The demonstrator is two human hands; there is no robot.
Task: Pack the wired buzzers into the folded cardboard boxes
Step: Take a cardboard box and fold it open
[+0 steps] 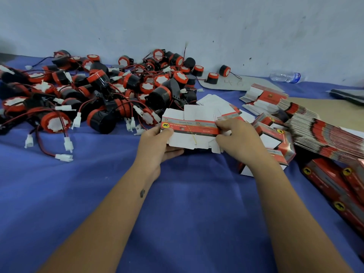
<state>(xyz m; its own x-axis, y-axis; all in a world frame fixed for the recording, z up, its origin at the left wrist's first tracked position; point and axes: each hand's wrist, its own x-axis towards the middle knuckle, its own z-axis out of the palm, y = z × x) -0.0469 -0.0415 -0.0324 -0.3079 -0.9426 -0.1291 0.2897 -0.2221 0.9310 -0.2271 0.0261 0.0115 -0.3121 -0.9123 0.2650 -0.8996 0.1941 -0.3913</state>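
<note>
Wired buzzers (94,89): black and red, white connectors, heaped on the blue-covered counter (187,203), far left. Left hand (157,146): grip closed on the left end of a flat cardboard box (190,128). Box: unfolded, red band with yellow emblem, white flaps, held between both hands above the counter. Right hand (235,140): grip pinching the right end. Flat box stack (319,133): fanned, right.

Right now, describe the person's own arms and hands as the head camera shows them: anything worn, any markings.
Both forearms are bare, with no sleeves in view. The left hand and right hand wear no gloves, and no rings, watch or bracelets show. The one marking is a small dark tattoo on the left forearm, just below the wrist. Its design is too small to make out.
</note>
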